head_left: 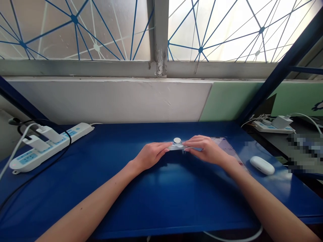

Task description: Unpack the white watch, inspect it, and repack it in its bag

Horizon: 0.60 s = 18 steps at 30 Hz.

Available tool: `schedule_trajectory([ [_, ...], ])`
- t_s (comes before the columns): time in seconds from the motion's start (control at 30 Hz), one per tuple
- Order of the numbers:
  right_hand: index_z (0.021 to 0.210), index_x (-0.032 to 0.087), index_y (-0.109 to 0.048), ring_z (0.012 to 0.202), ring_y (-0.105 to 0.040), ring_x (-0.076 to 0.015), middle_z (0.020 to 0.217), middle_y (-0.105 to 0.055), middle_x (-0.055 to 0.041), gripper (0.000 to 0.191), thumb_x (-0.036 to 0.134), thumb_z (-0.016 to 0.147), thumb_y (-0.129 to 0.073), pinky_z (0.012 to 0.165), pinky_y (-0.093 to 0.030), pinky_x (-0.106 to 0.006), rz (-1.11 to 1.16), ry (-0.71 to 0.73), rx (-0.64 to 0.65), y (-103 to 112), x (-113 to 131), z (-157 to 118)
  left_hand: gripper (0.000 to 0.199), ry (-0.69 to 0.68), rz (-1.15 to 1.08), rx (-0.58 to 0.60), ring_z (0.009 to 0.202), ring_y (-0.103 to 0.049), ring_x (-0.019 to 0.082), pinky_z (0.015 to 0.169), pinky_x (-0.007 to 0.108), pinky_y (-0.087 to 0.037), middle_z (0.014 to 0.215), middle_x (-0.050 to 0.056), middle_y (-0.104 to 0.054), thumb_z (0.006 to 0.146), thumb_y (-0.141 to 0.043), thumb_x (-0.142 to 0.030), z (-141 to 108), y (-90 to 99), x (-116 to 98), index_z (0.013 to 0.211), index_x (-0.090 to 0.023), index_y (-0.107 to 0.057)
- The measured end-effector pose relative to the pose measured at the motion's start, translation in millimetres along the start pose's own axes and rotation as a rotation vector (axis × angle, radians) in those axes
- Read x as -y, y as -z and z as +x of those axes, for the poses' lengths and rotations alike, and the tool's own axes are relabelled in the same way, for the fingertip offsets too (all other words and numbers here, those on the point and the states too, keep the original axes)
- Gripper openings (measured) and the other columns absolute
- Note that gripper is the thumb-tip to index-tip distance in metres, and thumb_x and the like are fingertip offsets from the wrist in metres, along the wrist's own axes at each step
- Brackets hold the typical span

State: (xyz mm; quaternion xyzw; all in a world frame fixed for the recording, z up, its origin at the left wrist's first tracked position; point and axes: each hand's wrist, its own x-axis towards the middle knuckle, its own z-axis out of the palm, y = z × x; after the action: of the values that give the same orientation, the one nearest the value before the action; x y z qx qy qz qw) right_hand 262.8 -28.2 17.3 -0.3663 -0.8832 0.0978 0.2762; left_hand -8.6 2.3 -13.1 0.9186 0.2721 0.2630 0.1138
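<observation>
My left hand (153, 154) and my right hand (207, 149) meet above the middle of the blue desk. Pinched between the fingertips of both is a small clear, shiny plastic piece (176, 147), seen almost edge-on; its exact kind I cannot make out. Just beyond it, a white round disc (177, 140) shows, and whether the two are joined is unclear. A phone (227, 147) with a lit pinkish screen lies behind my right hand, which covers part of it.
On the desk's left lies a white power strip (54, 148) with plugged-in chargers and a black cable (54, 158). A white earbud case (262, 165) is at the right of the blue desk (161, 201). Another power strip (274, 127) sits farther right, past a blue post (264, 87).
</observation>
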Motion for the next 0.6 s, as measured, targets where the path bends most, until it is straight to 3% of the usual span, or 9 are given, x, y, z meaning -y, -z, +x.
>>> schedule_trajectory([
  [0.17, 0.095, 0.021, -0.075, 0.072, -0.068, -0.0206, 0.085, -0.076, -0.0052, 0.026, 0.04, 0.088, -0.059, 0.066, -0.054, -0.033, 0.168, -0.178, -0.197, -3.5, 9.4, 0.8, 0.039, 0.122, -0.093, -0.088, 0.073, -0.067, 0.015, 0.065, 0.024, -0.05, 0.088, 0.003, -0.072, 0.102, -0.032, -0.038, -1.6, 1.1, -5.2, 0.102, -0.018, -0.066],
  [0.3, 0.087, 0.019, -0.074, 0.07, -0.067, -0.0208, 0.081, -0.075, -0.0044, 0.028, 0.044, 0.086, -0.059, 0.059, -0.051, -0.031, 0.24, -0.306, -0.122, -1.7, 13.0, 4.5, 0.042, 0.22, -0.169, -0.041, 0.056, -0.058, 0.012, 0.051, 0.022, -0.043, 0.072, 0.0, -0.067, 0.101, -0.033, -0.041, 0.2, 0.2, -8.5, 0.086, -0.017, -0.065],
  [0.4, 0.083, 0.019, -0.072, 0.065, -0.063, -0.0183, 0.077, -0.073, -0.0034, 0.029, 0.043, 0.086, -0.057, 0.054, -0.047, -0.029, 0.234, -0.326, -0.075, -4.4, 8.5, 6.8, 0.037, 0.248, -0.171, -0.044, 0.068, -0.063, 0.015, 0.058, 0.023, -0.048, 0.086, 0.002, -0.07, 0.1, -0.036, -0.041, 1.6, -0.9, -8.5, 0.097, -0.019, -0.065],
  [0.47, 0.082, 0.019, -0.072, 0.063, -0.061, -0.0173, 0.077, -0.073, -0.0034, 0.03, 0.044, 0.087, -0.056, 0.052, -0.045, -0.028, 0.21, -0.34, -0.068, -8.6, 3.3, 7.4, 0.033, 0.229, -0.12, -0.065, 0.088, -0.066, 0.019, 0.073, 0.028, -0.053, 0.104, 0.005, -0.069, 0.098, -0.04, -0.041, 1.9, -1.2, -8.4, 0.111, -0.02, -0.062],
  [0.6, 0.086, 0.02, -0.071, 0.067, -0.063, -0.0188, 0.081, -0.073, -0.0041, 0.032, 0.047, 0.088, -0.054, 0.057, -0.047, -0.03, 0.142, -0.385, -0.073, -18.3, -8.3, 6.5, 0.053, 0.118, 0.01, 0.025, 0.121, -0.051, 0.028, 0.102, 0.042, -0.043, 0.132, 0.009, -0.056, 0.087, -0.058, -0.048, 1.0, -1.5, -7.9, 0.133, -0.022, -0.051],
])
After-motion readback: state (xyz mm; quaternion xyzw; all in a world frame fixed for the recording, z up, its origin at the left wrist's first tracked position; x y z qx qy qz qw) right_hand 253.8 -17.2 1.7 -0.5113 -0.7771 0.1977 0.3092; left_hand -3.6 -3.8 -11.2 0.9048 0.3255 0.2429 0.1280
